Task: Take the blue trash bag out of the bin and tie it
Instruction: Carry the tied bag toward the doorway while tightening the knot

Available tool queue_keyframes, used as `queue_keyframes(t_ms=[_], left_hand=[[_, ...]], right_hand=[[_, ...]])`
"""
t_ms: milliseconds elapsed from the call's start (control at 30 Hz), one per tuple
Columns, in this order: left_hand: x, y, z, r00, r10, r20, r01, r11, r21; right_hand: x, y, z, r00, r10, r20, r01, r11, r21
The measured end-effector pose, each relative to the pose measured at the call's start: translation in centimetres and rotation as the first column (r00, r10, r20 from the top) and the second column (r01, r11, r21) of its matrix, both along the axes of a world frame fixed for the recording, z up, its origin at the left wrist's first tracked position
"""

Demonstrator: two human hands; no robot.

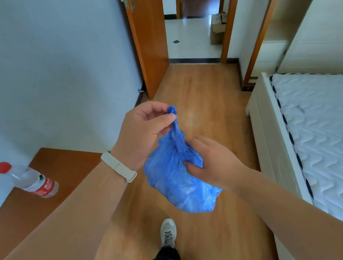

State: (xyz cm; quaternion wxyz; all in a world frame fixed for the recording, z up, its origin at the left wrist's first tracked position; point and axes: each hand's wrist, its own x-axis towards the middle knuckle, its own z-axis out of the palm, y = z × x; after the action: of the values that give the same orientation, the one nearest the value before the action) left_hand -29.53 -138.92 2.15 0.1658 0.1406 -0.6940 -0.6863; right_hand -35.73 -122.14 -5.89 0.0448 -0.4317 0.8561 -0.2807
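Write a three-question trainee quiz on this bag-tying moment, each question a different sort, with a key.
1. True or false: the blue trash bag rests on the floor.
2. Which hand pinches the bag's twisted top?
A. left hand
B. right hand
C. neither
3. Fill in: the water bottle with the red cap stands on the wooden ____ at left.

Key:
1. False; it hangs in the air, held by both hands.
2. A; the right hand grips the bag's body below the neck.
3. Cabinet top.
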Motion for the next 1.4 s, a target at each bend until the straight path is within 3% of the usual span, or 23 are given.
queue_keyframes(t_ms=[533, 867, 1400], left_hand=[[-16.7, -18.6, -0.3, 0.992, -0.12, -0.039, 0.124, 0.987, 0.106], [-26.4, -21.4, -2.3, 0.986, -0.167, 0.012, 0.163, 0.976, 0.146], [-47.0, -20.5, -1.7, 0.99, -0.111, 0.085, 0.111, 0.994, -0.002]], right_hand=[[-14.0, -17.9, 1.0, 0.993, -0.117, 0.034, 0.115, 0.992, 0.06], [-22.3, -20.2, -1.2, 0.985, -0.15, 0.083, 0.146, 0.988, 0.053], [-44.2, -20.2, -1.4, 0.973, -0.143, 0.184, 0.152, 0.988, -0.036]])
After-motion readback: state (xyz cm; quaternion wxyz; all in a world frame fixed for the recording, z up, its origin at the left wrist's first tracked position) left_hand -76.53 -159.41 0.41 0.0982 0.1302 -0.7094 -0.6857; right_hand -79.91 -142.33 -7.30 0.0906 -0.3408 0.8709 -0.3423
